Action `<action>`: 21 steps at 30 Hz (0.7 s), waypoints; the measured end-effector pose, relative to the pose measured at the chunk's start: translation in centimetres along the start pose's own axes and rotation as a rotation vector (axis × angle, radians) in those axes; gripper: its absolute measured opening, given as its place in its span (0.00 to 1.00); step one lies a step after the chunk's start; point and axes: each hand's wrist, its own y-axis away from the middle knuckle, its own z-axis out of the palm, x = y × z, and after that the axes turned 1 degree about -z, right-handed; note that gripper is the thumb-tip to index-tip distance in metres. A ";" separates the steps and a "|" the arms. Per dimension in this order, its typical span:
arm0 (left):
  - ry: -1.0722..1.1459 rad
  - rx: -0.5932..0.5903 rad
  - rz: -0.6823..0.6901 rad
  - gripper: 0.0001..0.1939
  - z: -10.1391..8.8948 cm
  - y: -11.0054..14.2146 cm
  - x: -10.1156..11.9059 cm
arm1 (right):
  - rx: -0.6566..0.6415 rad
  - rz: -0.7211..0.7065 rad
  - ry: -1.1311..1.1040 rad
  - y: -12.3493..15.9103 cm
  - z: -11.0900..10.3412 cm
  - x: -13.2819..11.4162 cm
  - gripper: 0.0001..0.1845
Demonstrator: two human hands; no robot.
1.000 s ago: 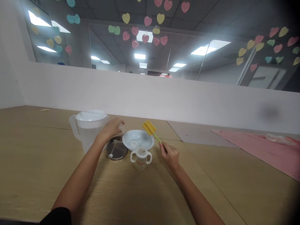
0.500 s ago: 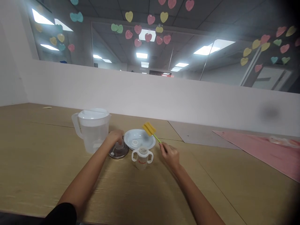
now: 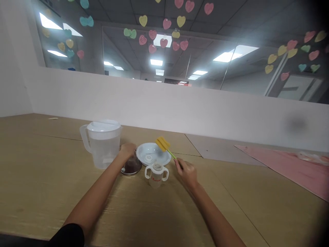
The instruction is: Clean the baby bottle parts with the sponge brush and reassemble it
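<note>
right grip (image 3: 187, 172) closed on sponge brush (image 3: 163, 144)

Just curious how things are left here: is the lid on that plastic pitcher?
On: the white lid sits across the top of the clear pitcher, covering its mouth.
</note>
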 end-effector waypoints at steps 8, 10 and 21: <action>0.137 0.122 0.369 0.24 -1.3 1.5 3.9 | 0.005 0.018 -0.015 0.1 0.2 0.1 0.17; 0.185 0.106 0.447 0.22 -0.4 1.6 5.6 | 0.015 0.027 -0.018 0.1 0.1 0.2 0.16; 0.433 0.122 0.522 0.07 1.4 0.5 6.1 | 0.033 0.103 -0.030 -0.2 -0.1 0.2 0.17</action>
